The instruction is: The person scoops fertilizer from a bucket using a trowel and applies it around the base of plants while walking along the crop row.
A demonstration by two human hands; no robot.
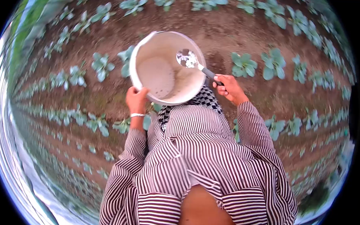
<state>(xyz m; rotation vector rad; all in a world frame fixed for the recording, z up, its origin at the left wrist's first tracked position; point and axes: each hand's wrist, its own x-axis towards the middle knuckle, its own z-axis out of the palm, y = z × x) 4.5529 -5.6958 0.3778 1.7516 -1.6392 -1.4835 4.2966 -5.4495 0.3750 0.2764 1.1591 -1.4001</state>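
A white bucket (138,73) is tilted in front of me, its mouth facing up towards the camera. My left hand (136,100) grips its rim at the lower left, with a white band around the wrist. Inside, a pale greyish layer (154,78) with a few dark specks covers the bottom; I cannot tell what it is. My right hand (230,89) is closed around the dark handle of a spoon (187,58). The spoon's metal bowl, with white patches on it, is over the right side of the bucket's mouth.
Leafy green plants (243,64) grow in several rows across brown soil (214,28). One plant (126,59) stands right beside the bucket's left side. Another row (292,126) runs level with my forearms. Pale sheeting (36,18) borders the field at the left.
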